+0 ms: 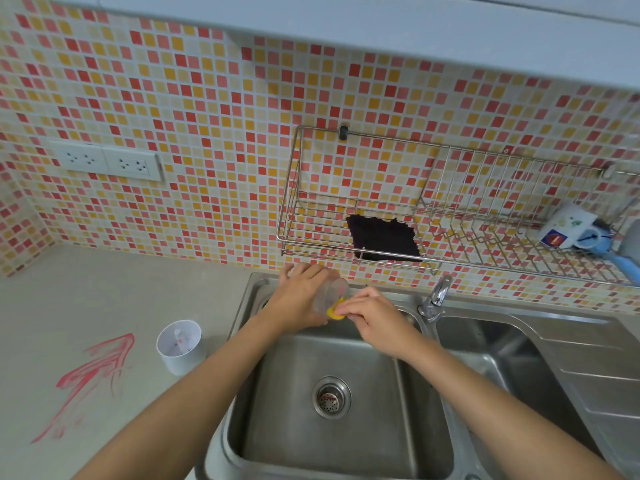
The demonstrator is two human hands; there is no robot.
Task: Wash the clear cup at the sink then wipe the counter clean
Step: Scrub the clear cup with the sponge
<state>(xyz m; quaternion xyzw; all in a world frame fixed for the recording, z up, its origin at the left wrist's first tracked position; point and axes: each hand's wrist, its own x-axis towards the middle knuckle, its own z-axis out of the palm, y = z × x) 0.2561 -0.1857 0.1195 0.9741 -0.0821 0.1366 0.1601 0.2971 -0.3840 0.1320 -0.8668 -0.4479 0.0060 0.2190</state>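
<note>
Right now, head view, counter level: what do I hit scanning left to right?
red smear → white cup → left hand gripping the clear cup → right hand holding a yellow sponge against it → faucet → right sink basin.

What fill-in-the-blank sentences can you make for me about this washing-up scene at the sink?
1. The left hand holds the clear cup over the sink while the right hand presses a ____ sponge against it.
2. The smear on the counter is ____.
3. The white cup stands on the counter to the ____ of the sink.
Missing words: yellow; red; left.
</note>
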